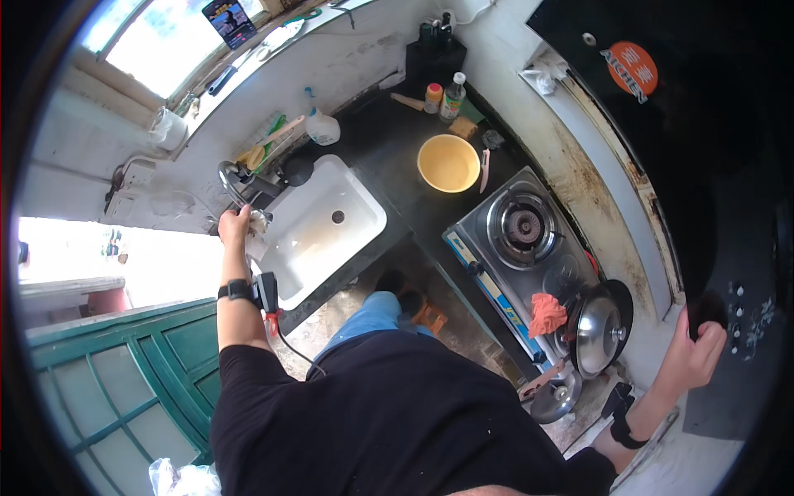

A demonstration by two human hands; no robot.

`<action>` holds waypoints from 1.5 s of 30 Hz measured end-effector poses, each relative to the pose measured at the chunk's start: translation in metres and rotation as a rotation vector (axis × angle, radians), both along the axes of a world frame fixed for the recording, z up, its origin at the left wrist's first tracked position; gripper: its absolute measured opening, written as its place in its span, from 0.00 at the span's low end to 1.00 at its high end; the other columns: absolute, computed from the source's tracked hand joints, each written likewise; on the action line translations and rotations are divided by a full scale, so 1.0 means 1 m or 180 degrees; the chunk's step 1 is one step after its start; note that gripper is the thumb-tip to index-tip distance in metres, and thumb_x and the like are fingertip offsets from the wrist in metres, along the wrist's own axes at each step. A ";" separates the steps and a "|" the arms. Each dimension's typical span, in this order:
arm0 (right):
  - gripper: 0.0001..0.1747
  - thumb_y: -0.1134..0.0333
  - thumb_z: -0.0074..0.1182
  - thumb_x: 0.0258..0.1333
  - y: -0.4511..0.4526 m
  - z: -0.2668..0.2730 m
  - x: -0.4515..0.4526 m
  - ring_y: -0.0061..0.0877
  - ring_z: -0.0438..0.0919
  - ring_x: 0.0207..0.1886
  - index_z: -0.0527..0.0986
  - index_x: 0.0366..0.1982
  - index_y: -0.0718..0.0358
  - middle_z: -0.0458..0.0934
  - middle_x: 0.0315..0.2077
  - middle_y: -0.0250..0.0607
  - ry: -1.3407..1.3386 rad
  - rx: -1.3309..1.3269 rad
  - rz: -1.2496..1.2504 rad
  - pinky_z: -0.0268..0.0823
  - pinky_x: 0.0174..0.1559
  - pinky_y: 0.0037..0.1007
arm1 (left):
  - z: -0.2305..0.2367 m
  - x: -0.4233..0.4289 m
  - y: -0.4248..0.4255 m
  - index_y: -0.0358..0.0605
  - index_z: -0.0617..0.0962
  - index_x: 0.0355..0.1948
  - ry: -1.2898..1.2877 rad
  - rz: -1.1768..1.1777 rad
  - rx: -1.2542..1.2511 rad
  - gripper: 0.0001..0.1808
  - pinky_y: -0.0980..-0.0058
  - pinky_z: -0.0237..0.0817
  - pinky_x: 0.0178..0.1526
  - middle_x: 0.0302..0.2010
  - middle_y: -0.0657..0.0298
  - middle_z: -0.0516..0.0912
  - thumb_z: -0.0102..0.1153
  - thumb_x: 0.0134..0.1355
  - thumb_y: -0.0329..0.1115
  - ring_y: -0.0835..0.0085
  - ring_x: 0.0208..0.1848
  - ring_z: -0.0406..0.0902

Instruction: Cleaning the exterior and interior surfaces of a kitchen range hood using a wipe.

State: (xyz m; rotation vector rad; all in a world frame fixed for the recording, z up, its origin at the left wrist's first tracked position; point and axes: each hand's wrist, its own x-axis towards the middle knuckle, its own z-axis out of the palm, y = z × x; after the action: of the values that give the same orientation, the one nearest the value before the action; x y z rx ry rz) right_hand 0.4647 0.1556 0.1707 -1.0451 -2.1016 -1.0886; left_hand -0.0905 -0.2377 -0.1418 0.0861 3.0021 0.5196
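Note:
At the left end of the white sink (366, 204), my left hand (236, 226) is closed beside the curved metal faucet (229, 181). A whitish crumpled cloth or sheet (257, 230) hangs from its fingers, partly over the sink's rim. Far to the right, my right hand (701, 356) is raised in front of the glossy black range hood (713, 217), its fingers curled near small marks on the panel. Whether it touches the panel or holds anything small cannot be told. Both wrists wear black straps with devices.
A yellow basin (448, 163) stands on the black counter between the sink and the gas stove (527, 229). On the stove lie an orange-red cloth (547, 315) and a lidded pan (598, 335). Bottles (453, 98) stand behind the basin. A green door (136, 372) is at left.

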 end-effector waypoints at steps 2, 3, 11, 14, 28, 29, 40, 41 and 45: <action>0.20 0.64 0.66 0.39 -0.001 0.001 0.001 0.29 0.67 0.22 0.62 0.19 0.60 0.62 0.20 0.32 -0.0042 -0.0048 0.0021 0.62 0.24 0.28 | -0.005 -0.002 0.016 0.35 0.80 0.31 0.0218 -0.0006 0.0162 0.24 0.63 0.66 0.42 0.30 0.45 0.80 0.54 0.51 0.51 0.51 0.37 0.78; 0.20 0.65 0.66 0.38 -0.001 0.002 0.002 0.30 0.68 0.23 0.63 0.20 0.59 0.63 0.20 0.32 -0.0061 -0.0118 -0.0020 0.62 0.25 0.28 | -0.007 -0.010 0.017 0.35 0.81 0.30 0.0458 0.0002 0.0233 0.24 0.63 0.66 0.42 0.30 0.45 0.80 0.53 0.52 0.51 0.51 0.37 0.78; 0.22 0.66 0.67 0.31 0.004 -0.002 0.003 0.29 0.69 0.25 0.63 0.22 0.58 0.64 0.21 0.31 -0.0087 -0.0093 0.0054 0.63 0.26 0.28 | -0.008 -0.051 0.008 0.33 0.81 0.27 0.0030 0.0067 -0.0174 0.25 0.65 0.68 0.38 0.27 0.47 0.81 0.57 0.49 0.51 0.56 0.34 0.80; 0.22 0.66 0.68 0.29 0.003 -0.001 0.004 0.28 0.69 0.24 0.63 0.22 0.58 0.64 0.21 0.30 -0.0092 -0.0077 0.0076 0.63 0.25 0.27 | -0.011 -0.049 0.013 0.33 0.81 0.27 0.0003 0.0023 -0.0121 0.26 0.65 0.67 0.38 0.27 0.46 0.81 0.57 0.48 0.53 0.55 0.34 0.79; 0.23 0.69 0.68 0.26 0.003 -0.001 0.005 0.27 0.68 0.22 0.63 0.21 0.58 0.63 0.20 0.31 -0.0189 0.0023 0.0238 0.62 0.23 0.25 | -0.012 -0.061 0.005 0.30 0.79 0.27 -0.0222 0.0079 0.0021 0.27 0.66 0.66 0.37 0.27 0.47 0.81 0.62 0.45 0.51 0.57 0.32 0.79; 0.23 0.69 0.68 0.26 0.005 0.000 0.005 0.27 0.68 0.22 0.63 0.21 0.58 0.63 0.20 0.31 -0.0154 0.0026 0.0325 0.62 0.23 0.24 | -0.011 -0.067 -0.006 0.30 0.79 0.27 -0.0251 0.0158 0.0108 0.28 0.66 0.66 0.37 0.28 0.47 0.81 0.62 0.45 0.51 0.57 0.32 0.79; 0.22 0.68 0.68 0.25 0.011 -0.004 0.008 0.24 0.67 0.20 0.64 0.20 0.56 0.65 0.20 0.27 -0.0160 0.0125 0.0303 0.62 0.22 0.23 | -0.015 -0.063 0.001 0.29 0.79 0.27 -0.0782 0.0649 0.1183 0.23 0.70 0.63 0.25 0.23 0.59 0.79 0.65 0.47 0.46 0.71 0.21 0.71; 0.22 0.68 0.68 0.25 0.011 -0.005 0.008 0.24 0.67 0.20 0.64 0.20 0.56 0.65 0.20 0.27 -0.0175 0.0163 0.0267 0.62 0.21 0.23 | -0.016 -0.058 0.008 0.29 0.79 0.27 -0.0770 0.0652 0.1125 0.24 0.69 0.63 0.25 0.23 0.59 0.79 0.65 0.48 0.46 0.70 0.21 0.71; 0.21 0.68 0.68 0.26 0.010 -0.003 0.009 0.23 0.68 0.20 0.64 0.20 0.55 0.66 0.20 0.26 -0.0135 0.0138 0.0200 0.61 0.21 0.23 | -0.013 -0.064 0.002 0.31 0.79 0.29 -0.0802 0.0654 0.0738 0.25 0.65 0.66 0.24 0.24 0.56 0.79 0.64 0.47 0.49 0.64 0.22 0.75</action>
State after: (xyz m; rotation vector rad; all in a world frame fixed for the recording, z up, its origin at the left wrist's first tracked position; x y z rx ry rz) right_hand 0.4741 0.1653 0.1681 -0.9369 -2.1197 -1.1298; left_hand -0.1549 -0.2355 -0.1545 -0.2550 2.7081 0.8297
